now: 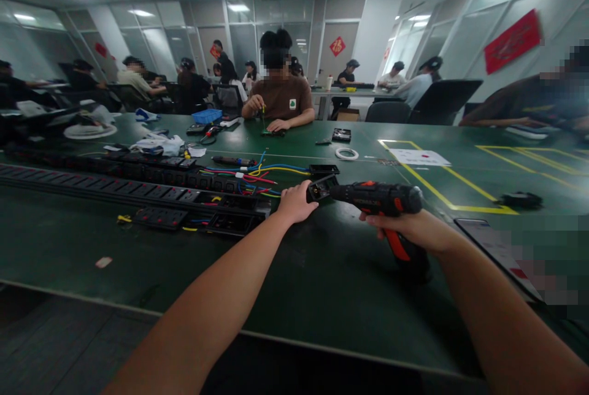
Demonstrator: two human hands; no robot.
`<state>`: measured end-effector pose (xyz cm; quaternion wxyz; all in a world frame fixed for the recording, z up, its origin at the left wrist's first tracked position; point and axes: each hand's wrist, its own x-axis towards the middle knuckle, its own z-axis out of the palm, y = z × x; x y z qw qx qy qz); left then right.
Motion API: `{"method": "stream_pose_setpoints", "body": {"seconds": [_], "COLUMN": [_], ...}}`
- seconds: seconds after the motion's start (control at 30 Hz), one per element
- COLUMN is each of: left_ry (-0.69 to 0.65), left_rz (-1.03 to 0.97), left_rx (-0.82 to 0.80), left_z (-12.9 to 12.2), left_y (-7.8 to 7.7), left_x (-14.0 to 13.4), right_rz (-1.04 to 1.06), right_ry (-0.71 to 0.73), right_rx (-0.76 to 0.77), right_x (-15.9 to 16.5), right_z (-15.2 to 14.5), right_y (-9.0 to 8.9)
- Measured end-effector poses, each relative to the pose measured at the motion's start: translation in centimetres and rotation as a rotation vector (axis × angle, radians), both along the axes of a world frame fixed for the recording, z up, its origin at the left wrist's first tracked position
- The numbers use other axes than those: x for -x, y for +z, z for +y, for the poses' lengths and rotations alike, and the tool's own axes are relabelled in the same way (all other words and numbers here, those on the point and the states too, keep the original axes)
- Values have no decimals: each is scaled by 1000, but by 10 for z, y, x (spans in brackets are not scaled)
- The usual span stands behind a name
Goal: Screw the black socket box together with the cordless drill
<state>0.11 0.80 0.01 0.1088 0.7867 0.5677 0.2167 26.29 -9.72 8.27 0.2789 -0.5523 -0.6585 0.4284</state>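
Note:
My right hand (409, 228) is closed around the grip of a black and orange cordless drill (375, 197), which points left. Its tip meets or nearly meets a small black plastic housing (322, 188); I cannot tell whether they touch. My left hand (298, 202) grips that housing from its left side, thumb toward me. Inside the housing there are small metal parts too fine to make out. Coloured wires (262, 177) in blue, yellow and red lie just behind my left hand, running from long black power strips (138, 189) toward a second black housing (324, 169).
Across the green table (294, 297) a person (280, 97) works with a yellow-handled screwdriver. A tape roll (346, 154), a paper sheet (421, 157) and yellow tape outlines lie beyond the drill. At right rests a tablet-like device (494, 254). A blue basket (207, 116) stands far left.

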Motion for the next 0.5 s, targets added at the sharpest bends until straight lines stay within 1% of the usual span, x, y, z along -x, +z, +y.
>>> {"method": "stream_pose_setpoints", "body": {"seconds": [0.2,0.5], "left_ry": [-2,0], "left_rz": [-2,-12], "left_rx": [-8,11], "left_z": [-1,-2], "left_y": [2,2], "left_x": [0,0], "right_rz": [9,85], "right_ry": [-6,9], "right_rx": [-5,63], "right_x": [-3,5], "right_z": [2,-4], "right_y": [-5,7]}}
